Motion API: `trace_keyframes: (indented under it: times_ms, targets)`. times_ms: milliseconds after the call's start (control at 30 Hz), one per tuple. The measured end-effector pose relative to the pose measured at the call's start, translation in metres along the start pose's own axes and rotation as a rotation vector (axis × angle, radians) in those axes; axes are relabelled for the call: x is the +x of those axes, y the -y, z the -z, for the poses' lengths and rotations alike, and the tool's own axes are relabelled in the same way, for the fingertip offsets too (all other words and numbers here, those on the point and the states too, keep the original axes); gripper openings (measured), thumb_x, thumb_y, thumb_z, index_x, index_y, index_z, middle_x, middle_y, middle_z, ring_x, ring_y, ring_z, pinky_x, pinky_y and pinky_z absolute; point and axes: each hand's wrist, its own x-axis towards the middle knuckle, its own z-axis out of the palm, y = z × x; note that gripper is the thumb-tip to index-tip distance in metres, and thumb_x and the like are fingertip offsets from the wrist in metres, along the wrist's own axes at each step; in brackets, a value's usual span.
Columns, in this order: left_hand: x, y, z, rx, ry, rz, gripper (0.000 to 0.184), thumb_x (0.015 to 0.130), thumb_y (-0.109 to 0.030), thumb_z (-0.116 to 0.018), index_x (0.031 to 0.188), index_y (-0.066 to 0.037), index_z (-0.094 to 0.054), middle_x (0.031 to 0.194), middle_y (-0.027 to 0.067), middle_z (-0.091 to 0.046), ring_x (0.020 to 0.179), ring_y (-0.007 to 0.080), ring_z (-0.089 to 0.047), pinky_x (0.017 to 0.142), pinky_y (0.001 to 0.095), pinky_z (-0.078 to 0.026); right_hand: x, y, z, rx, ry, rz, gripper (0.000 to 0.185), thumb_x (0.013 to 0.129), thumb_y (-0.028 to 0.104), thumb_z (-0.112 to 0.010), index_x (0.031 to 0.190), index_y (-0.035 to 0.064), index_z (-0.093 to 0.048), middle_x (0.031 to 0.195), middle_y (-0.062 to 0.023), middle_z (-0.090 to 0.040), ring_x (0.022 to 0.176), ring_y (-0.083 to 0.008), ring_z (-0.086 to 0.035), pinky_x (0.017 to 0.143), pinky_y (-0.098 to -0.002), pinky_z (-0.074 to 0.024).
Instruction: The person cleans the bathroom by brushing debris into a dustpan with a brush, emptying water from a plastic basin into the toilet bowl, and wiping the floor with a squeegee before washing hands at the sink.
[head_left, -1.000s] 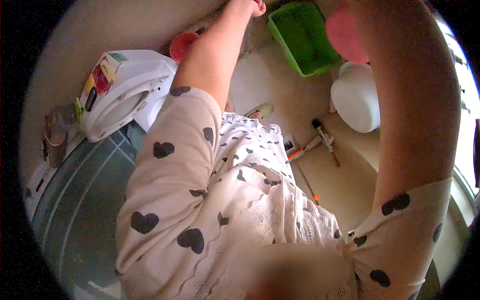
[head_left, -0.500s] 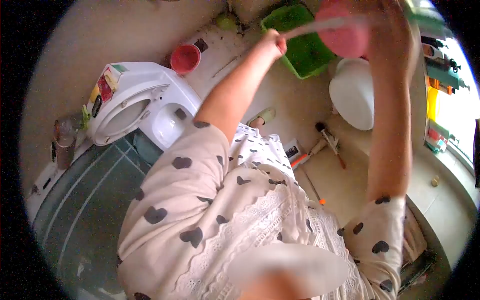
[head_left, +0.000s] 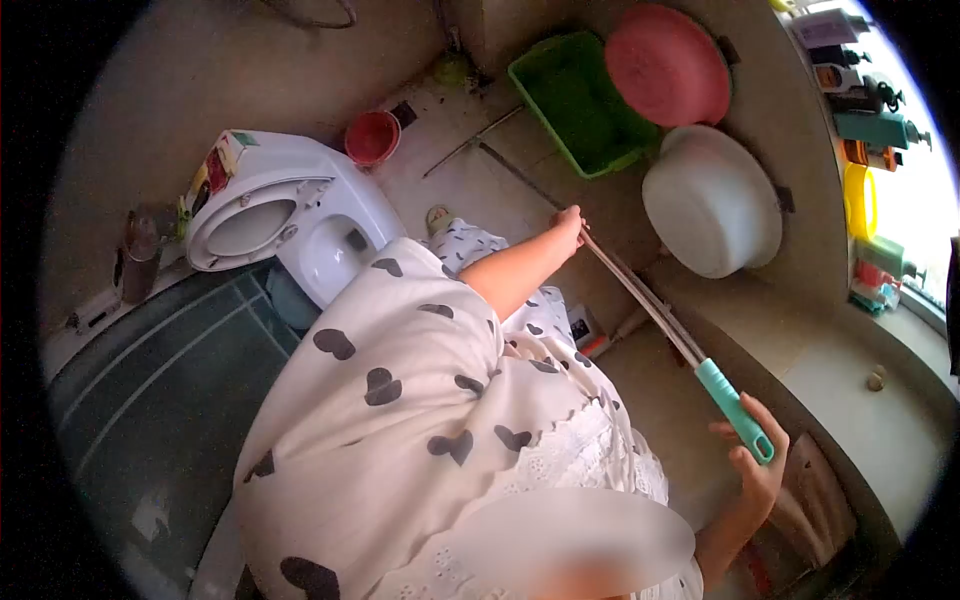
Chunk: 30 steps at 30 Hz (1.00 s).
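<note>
My left hand [head_left: 570,230] is closed round the thin metal pole [head_left: 640,290] of a long-handled floor squeegee, about midway along it. The pole slants from the floor at the upper middle down to a teal handle [head_left: 728,400] at the right. On the floor, its far end meets a narrow crossbar [head_left: 450,158]. My right hand [head_left: 760,470] is at the handle's end, its fingers spread and loose. The handle lies against that hand, partly covering its fingers.
A white toilet [head_left: 345,235] with its lid raised stands left, beside a small red bucket [head_left: 372,138]. A green basket [head_left: 550,75], a pink basin [head_left: 670,65] and a white basin [head_left: 700,205] are at the upper right. Several bottles [head_left: 870,130] line the windowsill.
Both hands have come down from the top, my right hand by far the most, to the lower right. The pole has swung so that its handle end is now near my body.
</note>
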Motion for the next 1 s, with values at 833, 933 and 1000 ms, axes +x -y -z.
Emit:
trace_keyframes:
  times_ms: [833,933,1000]
  targets:
    - [0.011,-0.008,0.009,0.175,-0.146,-0.139,0.014,0.083,-0.015,-0.040,0.085,-0.003,-0.047,0.064,0.0096,-0.052,0.046,0.0182,-0.052,0.036,0.0300,-0.040,0.021,0.004,-0.027,-0.988,0.203,-0.131,0.049,0.074,0.004,-0.060,0.120,0.0127,-0.049,0.078,-0.0229,-0.060,0.063,-0.0284,-0.063,0.059,-0.0363,-0.0481]
    - [0.017,-0.028,-0.011,0.183,-0.126,-0.144,0.015,0.083,-0.014,-0.039,0.087,-0.004,-0.048,0.063,0.0107,-0.054,0.046,0.0188,-0.053,0.035,0.0306,-0.040,0.041,0.015,-0.016,-1.008,0.195,-0.020,0.048,0.074,0.004,-0.061,0.120,0.0137,-0.050,0.084,-0.0203,-0.062,0.065,-0.0274,-0.064,0.061,-0.0364,-0.0494]
    - [0.025,-0.044,-0.019,0.132,-0.058,-0.146,0.017,0.083,-0.016,-0.037,0.088,-0.004,-0.049,0.062,0.0108,-0.055,0.045,0.0185,-0.053,0.035,0.0315,-0.038,0.061,0.017,-0.006,-1.022,0.196,0.091,0.049,0.074,0.004,-0.060,0.120,0.0145,-0.049,0.085,-0.0189,-0.062,0.068,-0.0292,-0.063,0.063,-0.0368,-0.0492]
